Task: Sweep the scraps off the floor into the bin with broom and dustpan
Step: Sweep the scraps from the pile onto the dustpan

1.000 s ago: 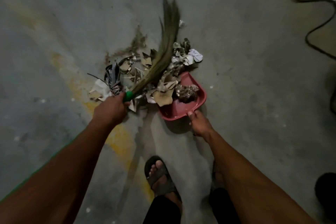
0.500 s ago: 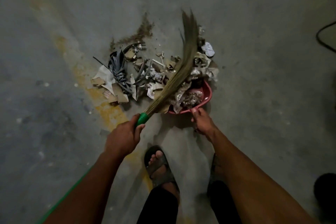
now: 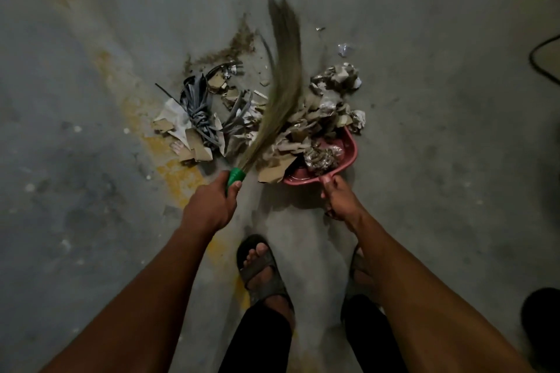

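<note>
Lying in a loose heap on the grey concrete floor (image 3: 424, 160), the scraps (image 3: 291, 136) are spreading from torn cardboard and crumpled paper on the right to a knotted bundle of grey strapping (image 3: 197, 112) on the left, with a smear of brown dust (image 3: 233, 48) just beyond them. The broom (image 3: 281, 91) is crossing the middle of the pile, its long grass bristles blurred and fanning away from the person, its green collar sitting at the near edge of the heap. The left hand (image 3: 209, 206) is wrapping its fingers tightly round the broom's handle just below that collar, thumb pressing along the green. The red dustpan (image 3: 342, 157) is sitting at the right near side of the pile, its mouth facing the scraps, some cardboard and a crinkled silvery wad already lying inside it. The right hand (image 3: 341, 195) is gripping the dustpan's short handle from above, fingers curling under it and thumb lying along the top. Nearer in, a sandalled foot (image 3: 262, 269) is standing between the two forearms, a yellow stain (image 3: 175, 172) is running across the floor beside the left hand, and a dark cable (image 3: 539, 66) is looping at the far right edge
</note>
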`<state>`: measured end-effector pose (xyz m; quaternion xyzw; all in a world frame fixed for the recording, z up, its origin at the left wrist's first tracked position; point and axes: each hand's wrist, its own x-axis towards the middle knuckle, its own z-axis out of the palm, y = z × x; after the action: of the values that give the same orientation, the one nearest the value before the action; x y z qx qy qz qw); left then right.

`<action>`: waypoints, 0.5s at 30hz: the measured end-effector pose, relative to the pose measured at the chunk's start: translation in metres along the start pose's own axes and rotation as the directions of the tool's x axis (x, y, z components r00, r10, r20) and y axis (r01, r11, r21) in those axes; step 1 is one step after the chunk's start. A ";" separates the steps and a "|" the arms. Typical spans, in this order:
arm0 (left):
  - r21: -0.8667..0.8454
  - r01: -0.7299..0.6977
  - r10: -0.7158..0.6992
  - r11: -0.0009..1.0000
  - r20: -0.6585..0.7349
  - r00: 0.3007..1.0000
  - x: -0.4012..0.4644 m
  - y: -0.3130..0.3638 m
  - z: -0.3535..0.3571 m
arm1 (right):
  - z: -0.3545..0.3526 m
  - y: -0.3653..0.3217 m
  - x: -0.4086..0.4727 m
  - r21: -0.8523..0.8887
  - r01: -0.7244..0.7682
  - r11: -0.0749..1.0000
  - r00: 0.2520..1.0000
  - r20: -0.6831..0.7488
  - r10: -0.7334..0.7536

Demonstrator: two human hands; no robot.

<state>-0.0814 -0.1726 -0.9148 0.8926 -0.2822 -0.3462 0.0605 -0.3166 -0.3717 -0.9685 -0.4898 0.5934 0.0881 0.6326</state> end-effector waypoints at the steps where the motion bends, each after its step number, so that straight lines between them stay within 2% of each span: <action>1: 0.006 -0.011 0.011 1.000 0.022 1.000 -0.004 -0.001 0.002 | 0.000 0.001 0.000 0.001 0.008 1.000 1.000 -0.003 -0.008; 4: -0.023 -0.067 0.067 0.997 0.016 0.998 -0.025 -0.005 0.005 | -0.002 0.005 -0.007 0.044 0.000 0.999 1.000 -0.013 0.001; 7: -0.108 -0.070 0.065 0.992 -0.049 0.997 -0.049 -0.008 0.003 | -0.008 0.009 -0.020 0.077 -0.006 0.997 1.000 -0.029 0.008; 15: -0.278 0.076 -0.126 0.958 -0.167 0.978 -0.060 0.023 -0.024 | -0.039 0.000 -0.067 0.174 0.070 0.982 0.996 -0.058 -0.061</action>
<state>-0.1126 -0.1606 -0.8550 0.9173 -0.1796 -0.3007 0.1894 -0.3614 -0.3684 -0.9052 -0.4534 0.5988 0.0016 0.6602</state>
